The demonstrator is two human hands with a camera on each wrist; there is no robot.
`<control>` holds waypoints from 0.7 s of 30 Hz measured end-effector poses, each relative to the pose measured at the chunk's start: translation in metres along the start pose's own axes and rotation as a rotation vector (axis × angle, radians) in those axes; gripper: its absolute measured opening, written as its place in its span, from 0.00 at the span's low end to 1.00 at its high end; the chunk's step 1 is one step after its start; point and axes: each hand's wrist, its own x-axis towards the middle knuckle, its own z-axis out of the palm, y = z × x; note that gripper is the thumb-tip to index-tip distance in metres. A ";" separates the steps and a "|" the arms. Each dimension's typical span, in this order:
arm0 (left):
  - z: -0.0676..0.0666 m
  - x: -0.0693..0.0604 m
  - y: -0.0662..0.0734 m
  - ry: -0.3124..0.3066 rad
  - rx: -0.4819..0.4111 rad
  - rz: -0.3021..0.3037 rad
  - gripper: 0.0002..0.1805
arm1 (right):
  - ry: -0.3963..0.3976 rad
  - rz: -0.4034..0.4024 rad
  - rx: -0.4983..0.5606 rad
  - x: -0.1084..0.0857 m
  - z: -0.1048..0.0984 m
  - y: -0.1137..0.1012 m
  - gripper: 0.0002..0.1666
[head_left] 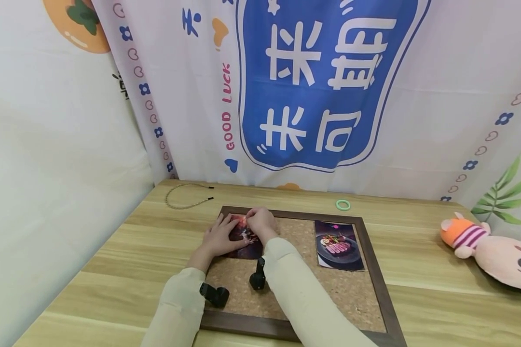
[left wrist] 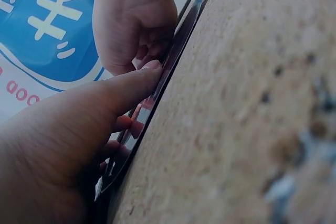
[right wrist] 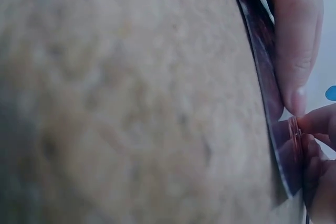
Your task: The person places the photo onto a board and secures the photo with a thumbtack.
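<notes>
A dark photo card point(head_left: 249, 251) with a glowing reddish picture lies at the upper left of a framed cork board point(head_left: 297, 233). My left hand point(head_left: 219, 237) rests on the card with its fingers spread, pressing its left side and lower part. At the card's top, the curled fingers of my right hand point(head_left: 262, 223) pinch a small clear pinkish push pin point(right wrist: 295, 129) against the card. The card's lower edge point(right wrist: 287, 184) stands slightly off the cork in the right wrist view. The pin's tip is hidden.
A second card point(head_left: 338, 246) with a food picture is on the board's upper right. Behind the board lie a braided cord point(head_left: 180, 207) and a green ring point(head_left: 343, 205). A plush doll point(head_left: 495, 248) lies at the right. A printed curtain point(head_left: 199, 96) hangs at the back.
</notes>
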 end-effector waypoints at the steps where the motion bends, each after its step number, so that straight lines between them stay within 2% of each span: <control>1: 0.001 0.001 0.000 0.002 -0.002 0.001 0.40 | -0.003 0.000 -0.008 0.000 -0.001 0.000 0.07; 5: 0.002 0.003 0.001 0.000 -0.006 0.003 0.40 | -0.010 0.010 -0.048 0.000 -0.004 -0.002 0.06; 8: 0.002 0.005 0.002 -0.007 -0.006 0.006 0.40 | -0.011 -0.009 -0.023 0.001 -0.007 0.002 0.06; 16: 0.005 0.009 0.003 -0.015 -0.011 0.008 0.41 | -0.092 -0.133 0.246 0.001 -0.014 0.023 0.12; 19: 0.005 0.008 0.003 -0.008 -0.040 0.014 0.40 | -0.123 -0.138 0.312 0.000 -0.017 0.026 0.15; 21: 0.005 0.006 0.000 0.015 -0.076 0.008 0.39 | -0.184 -0.120 0.402 -0.002 -0.020 0.024 0.17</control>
